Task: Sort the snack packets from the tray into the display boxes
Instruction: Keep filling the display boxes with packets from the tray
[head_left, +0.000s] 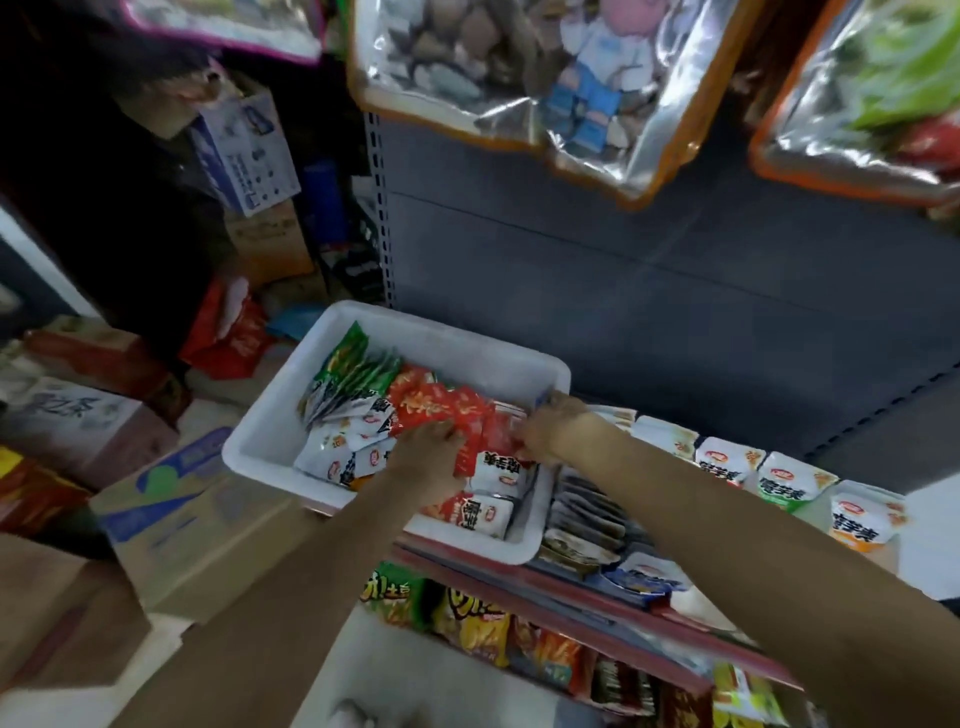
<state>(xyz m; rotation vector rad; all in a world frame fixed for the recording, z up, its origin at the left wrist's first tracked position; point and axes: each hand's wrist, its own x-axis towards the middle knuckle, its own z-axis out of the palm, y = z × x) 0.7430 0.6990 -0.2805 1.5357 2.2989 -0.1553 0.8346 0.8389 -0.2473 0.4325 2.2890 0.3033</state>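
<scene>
White tray (270, 415) on the shelf edge: we count green, red and white snack packets inside. Our left hand (428, 457) lies flat on the red packets (441, 408), fingers straight. Our right hand (548, 428) pinches red packets at the tray's right wall. White packets (789, 483) line the shelf beside it.

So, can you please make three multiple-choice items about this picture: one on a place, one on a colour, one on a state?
1. Where do both hands reach?
A. into the white tray
B. onto the floor boxes
C. up to the hanging bags

2. What colour are the packets under the left hand?
A. blue
B. red
C. black

3. In what state is the tray?
A. empty
B. upside down
C. still holding many packets

Answers:
1 A: the left hand and right hand are inside the white tray.
2 B: it rests on the red packets.
3 C: red, white packets and green packets fill it.
</scene>
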